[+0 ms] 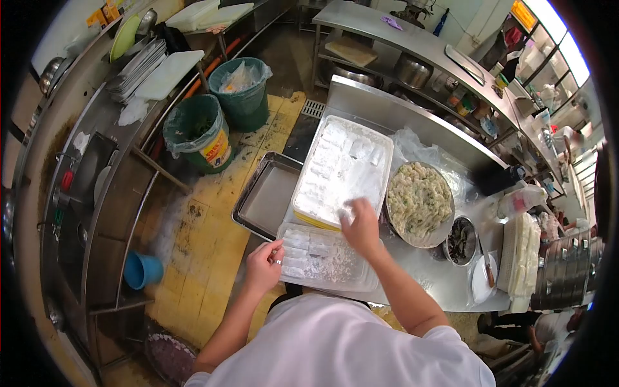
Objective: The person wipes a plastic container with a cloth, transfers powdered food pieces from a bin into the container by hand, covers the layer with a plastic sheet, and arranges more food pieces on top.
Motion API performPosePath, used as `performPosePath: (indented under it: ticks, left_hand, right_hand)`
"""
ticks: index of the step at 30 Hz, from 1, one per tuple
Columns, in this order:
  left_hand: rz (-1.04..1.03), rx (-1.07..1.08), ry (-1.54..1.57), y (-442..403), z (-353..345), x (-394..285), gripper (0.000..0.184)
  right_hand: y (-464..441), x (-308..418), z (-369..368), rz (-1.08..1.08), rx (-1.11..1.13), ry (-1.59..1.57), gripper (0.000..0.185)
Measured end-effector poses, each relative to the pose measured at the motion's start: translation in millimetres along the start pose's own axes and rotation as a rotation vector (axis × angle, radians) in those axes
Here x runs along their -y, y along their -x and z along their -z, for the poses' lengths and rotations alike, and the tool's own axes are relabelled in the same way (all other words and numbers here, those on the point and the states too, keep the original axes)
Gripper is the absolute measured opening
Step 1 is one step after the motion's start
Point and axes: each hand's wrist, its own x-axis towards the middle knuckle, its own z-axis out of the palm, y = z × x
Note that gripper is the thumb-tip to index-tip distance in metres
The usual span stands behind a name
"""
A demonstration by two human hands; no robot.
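Observation:
My left hand (263, 266), wearing a ring, is closed at the left rim of a translucent plastic tray (362, 282); what its fingertips hold, if anything, is hidden. White, flour-dusted rolls (298, 253) lie in rows on that tray's left side, with loose powder to their right. My right hand (361, 224) is over the near right corner of a larger white tray (389, 158). Its fingers are smeared by motion. Powder-coated pieces (322, 155) fill much of this larger tray. To the right stands a wide bowl of pale, green-flecked filling (419, 197).
A dark metal pan (242, 203) lies left of the trays. Right are a small bowl of dark strips (460, 242) and a knife (489, 274) on a white plate. Two lined green bins (196, 132) and a blue bucket (143, 269) stand on the yellow floor.

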Motion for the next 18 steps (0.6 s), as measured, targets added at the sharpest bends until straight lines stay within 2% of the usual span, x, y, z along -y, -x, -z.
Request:
performPosePath:
  ticks: [1,2,3,6,7,10,13,16,18]
  left_hand:
    - [0.003,-0.002,-0.006,2,2,-4,0.023]
    - [0.006,-0.007,-0.013,4,3,-6,0.023]
    - [0.016,-0.012,-0.01,6,2,-6,0.023]
    - [0.047,-0.032,-0.011,17,0,-3,0.023]
    - [0.055,-0.035,-0.015,21,0,-1,0.023]
    - [0.081,-0.05,-0.015,25,3,-4,0.024]
    - [0.098,-0.087,-0.027,33,4,-2,0.023]
    - [0.12,-0.094,-0.027,35,3,3,0.022]
    - [0.107,-0.083,-0.033,34,3,2,0.021]
  right_hand:
    - [-25,-16,-5,-0.107,-0.018,-0.061,0.029]
    - [-48,-45,-19,-0.099,-0.077,-0.009,0.029]
    - [-77,-55,-19,-0.271,0.067,0.014,0.031]
    - [-126,-98,-58,0.028,0.124,-0.009,0.038]
    - [-130,-99,-68,0.106,0.274,0.321,0.039]
    - [-133,-85,-66,0.143,0.494,0.621,0.041]
    - [-132,-40,-38,0.14,0.862,0.848,0.033]
    - [-116,-59,-53,0.182,0.782,0.688,0.03]
    - [-113,-68,-53,0.007,0.646,0.435,0.026]
